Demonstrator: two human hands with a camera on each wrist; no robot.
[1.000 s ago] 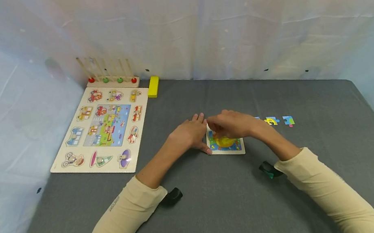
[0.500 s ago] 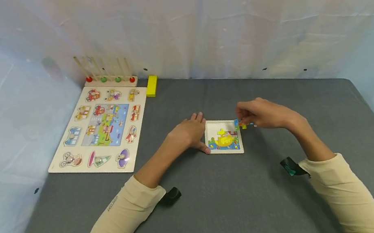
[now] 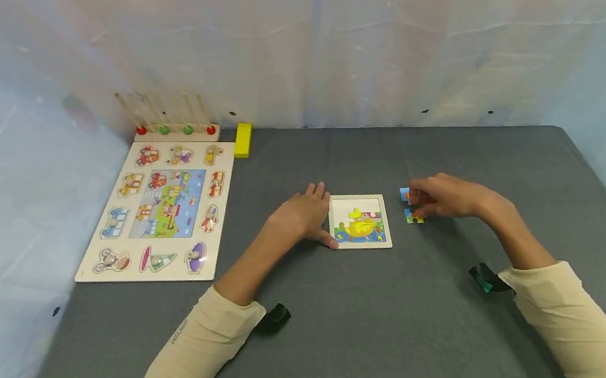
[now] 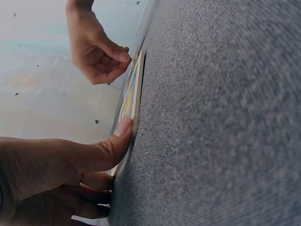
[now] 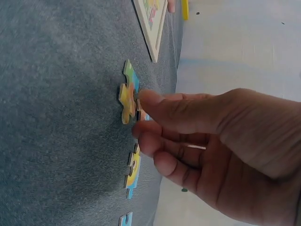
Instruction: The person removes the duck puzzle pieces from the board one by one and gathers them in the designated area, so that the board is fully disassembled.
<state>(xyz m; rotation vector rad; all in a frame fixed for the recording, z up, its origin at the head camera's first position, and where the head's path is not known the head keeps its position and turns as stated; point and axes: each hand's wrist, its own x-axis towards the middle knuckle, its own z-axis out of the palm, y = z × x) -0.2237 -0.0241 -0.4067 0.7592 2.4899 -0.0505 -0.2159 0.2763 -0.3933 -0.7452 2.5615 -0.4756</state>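
Observation:
My left hand [image 3: 305, 214] lies with straight fingers along the left side of a small wooden jigsaw tray [image 3: 385, 222], its thumb at the lower left corner. Assembled pieces fill the tray's lower part with a yellow picture [image 3: 361, 227]; bare wood shows above. To the right of the tray my right hand [image 3: 449, 196] hovers with loosely bent fingers. Thumb and index fingertips are apart, beside a yellow-green jigsaw piece [image 5: 126, 96] and a blue-orange jigsaw piece [image 3: 405, 194]. Both pieces lie flat on the table. More jigsaw pieces [image 5: 133, 175] show beyond the fingers in the right wrist view.
A large peg puzzle board [image 3: 148, 268] with vehicle pictures lies at the left of the grey table [image 3: 352, 341]. Behind it stand a wooden peg rack [image 3: 176, 134] with red and green beads and a yellow block [image 3: 243, 140]. A pale curtain [image 3: 374, 36] closes off the back.
My right hand has moved from over the tray out to the right, uncovering the partly filled tray. A jigsaw piece now lies nearer the front beside the blue-orange one. My left hand stays put.

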